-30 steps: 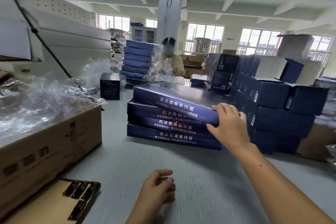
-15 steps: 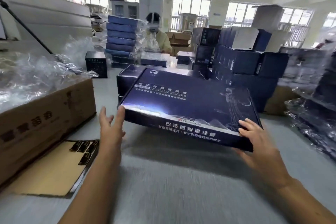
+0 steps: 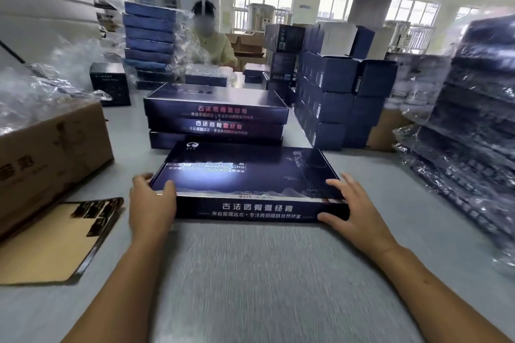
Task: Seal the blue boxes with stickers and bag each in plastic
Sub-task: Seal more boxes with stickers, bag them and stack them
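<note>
- At your far left, loose bags (image 3: 41,92) lie heaped on a carton (image 3: 55,153) — the supply for the bagging step, and none has been pulled out for this box yet.
- Just beside the carton lies a sticker sheet (image 3: 94,211) with a few dark stickers on it, near your left arm. Nothing touches it.
- Your left grip (image 3: 152,203) wraps the near left corner of the box (image 3: 245,175), thumb on the lid and fingers curled round the side.
- The box sits in front of you, flat on the worktop (image 3: 264,273) as far as I can tell. I see no sticker on its front flap and no plastic on it, so both steps are left for this one.
- Behind it stands a stack (image 3: 216,117) of three more bare boxes — they look unsealed and unbagged too.
- Your right grip (image 3: 359,209) clasps the near right corner, fingers spread over the lid and thumb against the front wall.
- At the far right a bagged pile (image 3: 468,125) shines under plastic. Those look finished, so the job seems well under way, with at least four boxes to go.
</note>
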